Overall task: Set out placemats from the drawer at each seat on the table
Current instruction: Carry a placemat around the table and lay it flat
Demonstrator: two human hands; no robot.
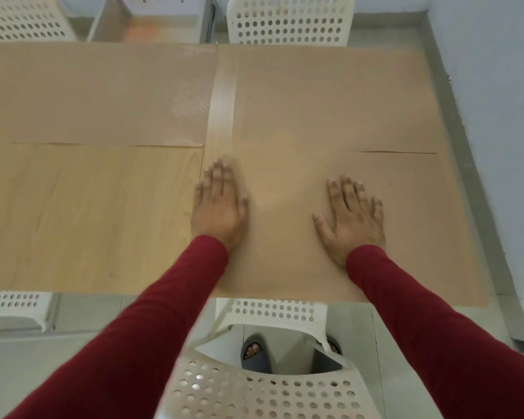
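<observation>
Both hands flat, fingers spread, gripping nothing: left hand on near-right placemat's left edge, right hand mid-mat; mat's long axis runs across both palms; bare counter just left of left hand

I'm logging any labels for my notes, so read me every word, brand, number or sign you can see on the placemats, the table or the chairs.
None: no readable text shows anywhere in the head view.
Near placemat under the left hand and right hand: plain tan, no print.
Far placemats: only an embossed dot texture.
Table and white chairs: plain, unmarked.
</observation>
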